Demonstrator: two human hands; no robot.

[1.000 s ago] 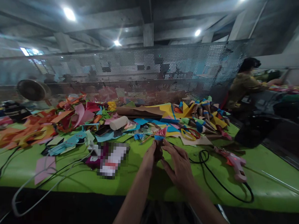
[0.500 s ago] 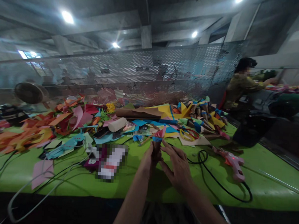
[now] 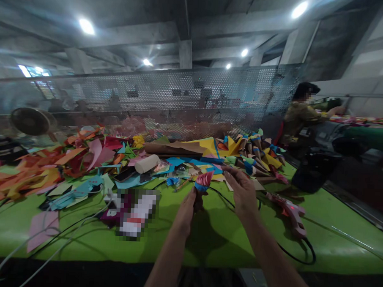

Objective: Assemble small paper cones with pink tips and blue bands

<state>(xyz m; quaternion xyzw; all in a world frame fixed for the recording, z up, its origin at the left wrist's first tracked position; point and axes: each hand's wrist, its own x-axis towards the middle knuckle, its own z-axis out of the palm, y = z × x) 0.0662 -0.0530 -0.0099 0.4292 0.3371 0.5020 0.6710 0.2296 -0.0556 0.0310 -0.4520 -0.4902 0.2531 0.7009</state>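
Note:
My left hand [image 3: 190,207] is closed round the lower part of a small paper ice-cream cone [image 3: 204,180]. The cone has a ridged pink swirl on top and a blue band below it; my fingers mostly hide its brown base. To the right and further forward, my right hand [image 3: 242,190] is raised over the green table with its fingers stretched out, and I see nothing held in it. Blue and brown paper pieces lie behind its fingertips. A pink glue gun [image 3: 291,213] with a lit red light rests to the right of that hand.
Orange and red paper scraps [image 3: 73,155] heap up at the left. Finished-looking brown cones [image 3: 252,156] are piled behind my right hand. A blurred-out phone-like object [image 3: 137,215], a power strip [image 3: 77,191] and loose cables lie at left. A co-worker [image 3: 302,114] sits at far right.
My right hand has left the cone and moved forward and right, over the area where the scissors lay. The cone, still in my left hand, now shows its pink swirl more fully.

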